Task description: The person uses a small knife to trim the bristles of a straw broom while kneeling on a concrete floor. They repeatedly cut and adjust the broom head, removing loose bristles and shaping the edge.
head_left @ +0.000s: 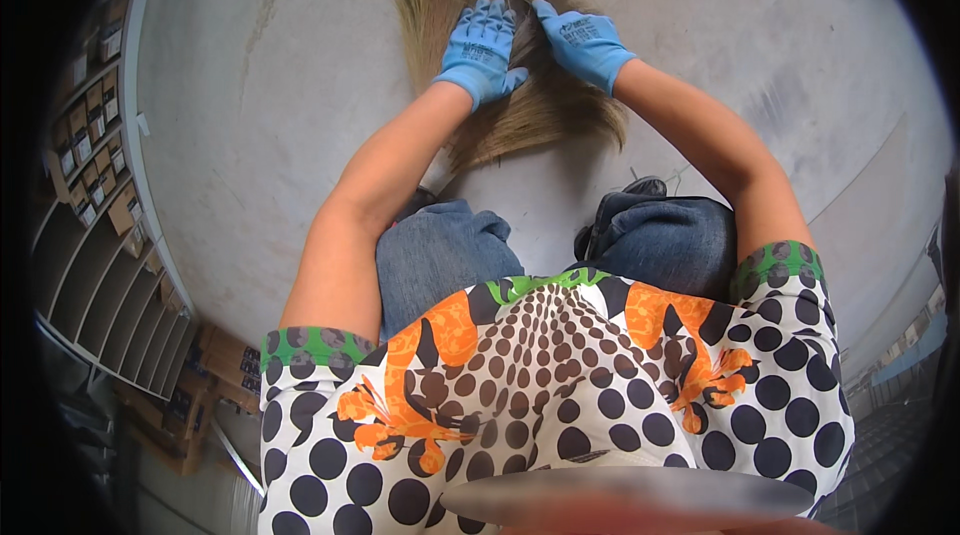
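A bundle of straw-like, tan and dark brown fibres (535,125) lies on the floor in front of me, fanned out at its near and far ends. My left hand (480,50), in a light blue work glove, rests flat on it with the fingers stretched away from me and the thumb out to the right. Beside it, my right hand (585,43), in a matching glove, has its fingers curled under and its thumb pointing toward the bundle's darker middle. A thin dark edge shows near that thumb; what the right hand grips is hidden.
Grey concrete floor (310,105) surrounds the bundle, with loose fibres at the far edge. Shelving (110,305) with small cardboard boxes (95,130) stands along the left. My bent knees in jeans (440,255) and dark shoes (645,187) are close to the bundle's near end.
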Demonstrator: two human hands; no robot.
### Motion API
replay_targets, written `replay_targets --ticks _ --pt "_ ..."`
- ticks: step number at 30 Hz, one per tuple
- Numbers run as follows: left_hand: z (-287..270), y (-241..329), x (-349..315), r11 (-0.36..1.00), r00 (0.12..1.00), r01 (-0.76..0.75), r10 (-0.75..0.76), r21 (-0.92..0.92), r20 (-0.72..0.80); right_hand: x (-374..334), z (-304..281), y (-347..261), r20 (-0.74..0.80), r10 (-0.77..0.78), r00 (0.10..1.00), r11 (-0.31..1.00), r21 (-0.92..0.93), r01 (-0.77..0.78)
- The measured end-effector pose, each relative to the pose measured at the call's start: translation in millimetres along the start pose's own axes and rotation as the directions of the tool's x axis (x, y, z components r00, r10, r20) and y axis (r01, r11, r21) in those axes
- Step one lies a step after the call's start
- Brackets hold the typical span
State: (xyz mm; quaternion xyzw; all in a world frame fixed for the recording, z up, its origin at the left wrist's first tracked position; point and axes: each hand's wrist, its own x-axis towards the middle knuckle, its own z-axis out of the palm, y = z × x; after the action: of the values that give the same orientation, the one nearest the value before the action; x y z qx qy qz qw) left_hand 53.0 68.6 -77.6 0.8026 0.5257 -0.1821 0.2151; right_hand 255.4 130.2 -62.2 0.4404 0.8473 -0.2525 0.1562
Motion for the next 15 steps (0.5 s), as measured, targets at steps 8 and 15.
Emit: replay_targets --ticks 8,15 --pt "5.0 -5.2 0.0 1.000 0.999 -0.015 0.015 -0.011 -0.037 -57.4 13.5 9.5 0.127 0.024 0.992 1.000 -0.022 -0.022" --pt "10.4 -6.0 0.2 1.000 1.000 -0.005 0.005 -0.006 -0.021 -58.2 -4.5 6.5 0.148 0.053 0.988 0.997 0.048 -0.060"
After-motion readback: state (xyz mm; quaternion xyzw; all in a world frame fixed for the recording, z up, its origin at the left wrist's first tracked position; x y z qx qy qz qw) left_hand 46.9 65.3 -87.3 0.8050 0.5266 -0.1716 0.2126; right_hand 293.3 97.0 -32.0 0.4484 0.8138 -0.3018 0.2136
